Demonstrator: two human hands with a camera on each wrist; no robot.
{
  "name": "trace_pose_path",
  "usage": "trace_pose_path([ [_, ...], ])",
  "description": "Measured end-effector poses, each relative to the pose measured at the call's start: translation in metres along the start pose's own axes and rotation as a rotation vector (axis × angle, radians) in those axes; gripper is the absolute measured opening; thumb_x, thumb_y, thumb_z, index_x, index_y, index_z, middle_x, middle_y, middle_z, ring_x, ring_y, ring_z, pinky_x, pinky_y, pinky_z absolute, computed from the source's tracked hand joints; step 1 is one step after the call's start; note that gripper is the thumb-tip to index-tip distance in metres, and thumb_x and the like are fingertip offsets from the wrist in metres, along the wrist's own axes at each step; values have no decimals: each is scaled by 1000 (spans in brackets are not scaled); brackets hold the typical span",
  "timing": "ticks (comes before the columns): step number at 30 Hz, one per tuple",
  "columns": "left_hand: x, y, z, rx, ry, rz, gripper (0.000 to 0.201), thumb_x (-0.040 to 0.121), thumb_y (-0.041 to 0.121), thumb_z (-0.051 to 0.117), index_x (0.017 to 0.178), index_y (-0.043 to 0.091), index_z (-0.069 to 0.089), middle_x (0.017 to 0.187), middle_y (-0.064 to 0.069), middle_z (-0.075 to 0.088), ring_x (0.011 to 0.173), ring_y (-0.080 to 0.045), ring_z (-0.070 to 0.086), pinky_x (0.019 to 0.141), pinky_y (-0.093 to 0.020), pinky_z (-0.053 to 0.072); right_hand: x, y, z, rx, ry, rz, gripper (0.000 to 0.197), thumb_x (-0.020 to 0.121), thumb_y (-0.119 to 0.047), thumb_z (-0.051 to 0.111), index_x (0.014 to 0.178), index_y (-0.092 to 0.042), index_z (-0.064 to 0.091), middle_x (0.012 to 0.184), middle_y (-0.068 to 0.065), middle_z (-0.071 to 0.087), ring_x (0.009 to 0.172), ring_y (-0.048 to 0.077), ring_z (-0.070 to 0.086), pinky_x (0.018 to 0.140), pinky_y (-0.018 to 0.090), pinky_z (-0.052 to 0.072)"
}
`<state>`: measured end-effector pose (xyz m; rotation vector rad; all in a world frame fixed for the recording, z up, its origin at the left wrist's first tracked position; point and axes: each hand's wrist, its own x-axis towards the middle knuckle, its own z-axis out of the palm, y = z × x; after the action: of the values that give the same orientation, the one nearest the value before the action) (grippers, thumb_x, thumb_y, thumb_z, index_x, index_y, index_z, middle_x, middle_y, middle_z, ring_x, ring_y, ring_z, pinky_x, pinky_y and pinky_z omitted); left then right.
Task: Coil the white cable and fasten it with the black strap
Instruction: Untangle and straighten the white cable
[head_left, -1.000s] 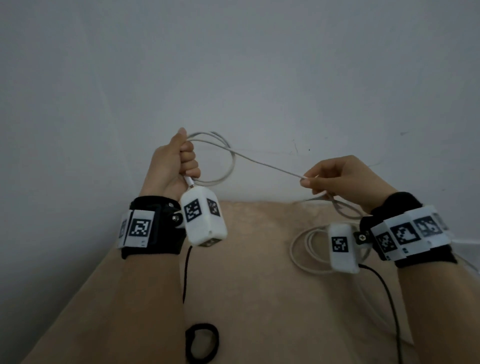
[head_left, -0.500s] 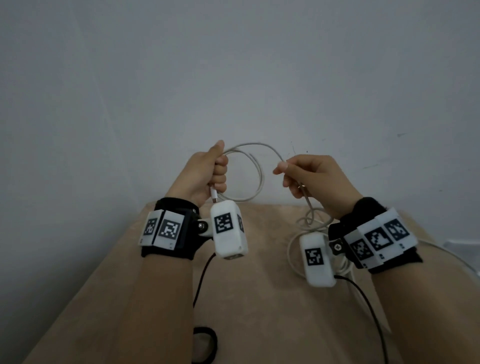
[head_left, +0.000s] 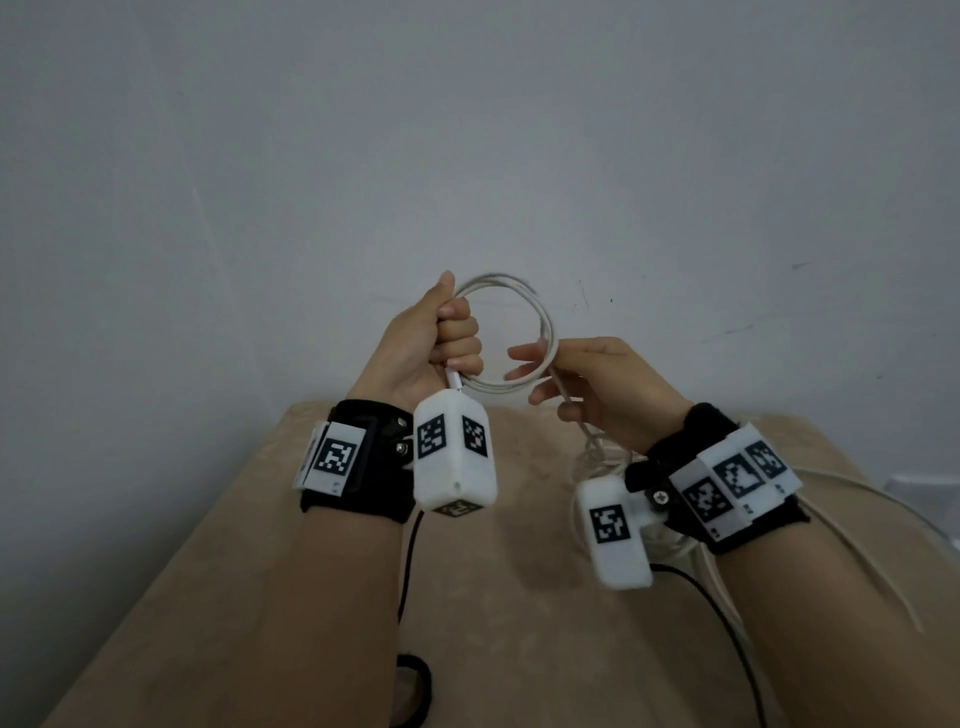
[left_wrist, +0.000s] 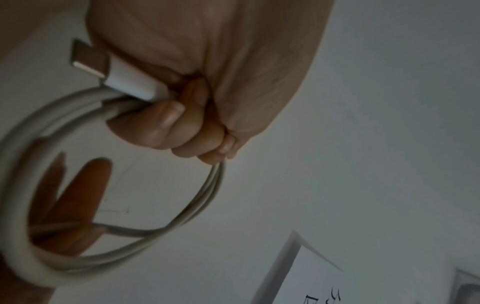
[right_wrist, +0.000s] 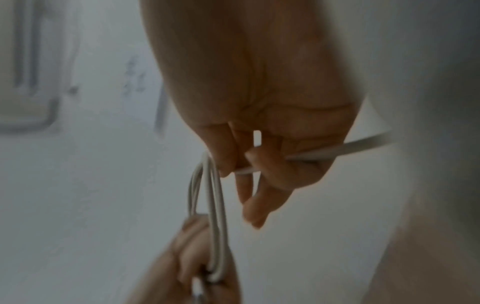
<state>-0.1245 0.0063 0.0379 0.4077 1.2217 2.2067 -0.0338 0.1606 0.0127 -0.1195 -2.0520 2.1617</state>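
My left hand (head_left: 452, 338) is held up in a fist round a coil of the white cable (head_left: 543, 322), with the cable's plug (head_left: 453, 378) poking out below the fingers. The left wrist view shows the plug (left_wrist: 124, 80) and the loops (left_wrist: 202, 207) held under curled fingers (left_wrist: 182, 123). My right hand (head_left: 587, 379) touches the coil's right side; the cable (right_wrist: 337, 149) runs through its curled lower fingers while the upper fingers (right_wrist: 257, 209) reach out. The black strap (head_left: 415, 691) lies looped on the beige surface below my left forearm.
The beige cushioned surface (head_left: 519, 623) ends at a grey wall. The uncoiled cable (head_left: 597, 457) lies heaped on it under my right wrist. More white cable (head_left: 857, 493) trails to the right edge. Black wires (head_left: 408, 561) hang from the wrist cameras.
My right hand has moved left from far out to the coil, carrying the cable with it. The single loop in my left hand has gained another turn.
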Motion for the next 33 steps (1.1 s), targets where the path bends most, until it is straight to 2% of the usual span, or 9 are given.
trace_pose_path([
  [3, 2, -2, 0, -45, 14, 16, 50, 100, 42, 39, 55, 20, 32, 40, 10, 19, 30, -4, 18, 34, -16, 18, -1, -1, -4, 169, -94, 8, 31, 99, -15, 40, 106, -3, 67, 94, 11, 71, 64, 10, 55, 43, 16, 33],
  [5, 3, -2, -1, -66, 28, 27, 50, 101, 42, 38, 56, 20, 31, 39, 9, 20, 29, -4, 18, 34, -16, 19, 0, -1, -7, 217, -104, 18, 32, 99, -18, 40, 107, -3, 66, 91, 8, 70, 61, 9, 48, 43, 16, 29],
  [12, 6, -2, -1, -130, 73, 59, 56, 101, 42, 38, 50, 19, 35, 38, 8, 19, 28, -5, 17, 32, -15, 19, 2, -2, -10, 155, -53, -1, 37, 94, -39, 50, 106, -11, 71, 87, 3, 69, 53, 7, 33, 45, 19, 18],
  [14, 6, -2, 1, -125, 90, 70, 55, 101, 42, 38, 51, 19, 34, 38, 8, 18, 28, -5, 16, 32, -15, 18, 2, -2, -10, 91, 1, -38, 34, 92, -40, 54, 102, -13, 73, 87, 3, 69, 53, 7, 31, 44, 19, 17],
  [18, 4, -1, 4, -89, 90, 98, 50, 101, 42, 38, 57, 19, 30, 39, 9, 18, 29, -5, 16, 33, -16, 18, 2, -1, -7, -3, 90, -103, 26, 92, -34, 58, 99, -16, 75, 85, 0, 65, 51, 8, 29, 38, 15, 23],
  [23, 3, 1, 4, -93, 24, 74, 51, 100, 42, 39, 55, 20, 32, 39, 9, 19, 30, -5, 18, 34, -16, 21, 3, 1, -4, 118, 54, -49, 26, 93, -33, 56, 97, -14, 74, 82, -5, 66, 52, 7, 25, 38, 15, 18],
  [27, 0, -2, -3, -28, -12, -9, 49, 100, 39, 40, 56, 17, 36, 40, 8, 26, 34, -7, 29, 42, -17, 35, 4, 1, -7, 184, 42, -30, 24, 94, -29, 55, 85, -14, 71, 81, -5, 68, 48, 4, 33, 36, 14, 19],
  [30, -3, -4, -10, 125, 13, -20, 43, 100, 32, 41, 64, 11, 48, 43, 2, 40, 46, -14, 46, 53, -21, 49, 1, -1, -12, 33, 61, -78, 23, 94, -26, 56, 80, -14, 70, 82, -3, 69, 51, 6, 39, 38, 14, 22],
  [33, -4, -4, -14, 314, 30, -26, 42, 100, 33, 43, 75, 4, 61, 51, -2, 53, 52, -17, 55, 59, -26, 55, -2, -3, -17, -196, 71, -95, 24, 94, -27, 57, 78, -15, 71, 83, -3, 68, 55, 7, 42, 42, 16, 27],
])
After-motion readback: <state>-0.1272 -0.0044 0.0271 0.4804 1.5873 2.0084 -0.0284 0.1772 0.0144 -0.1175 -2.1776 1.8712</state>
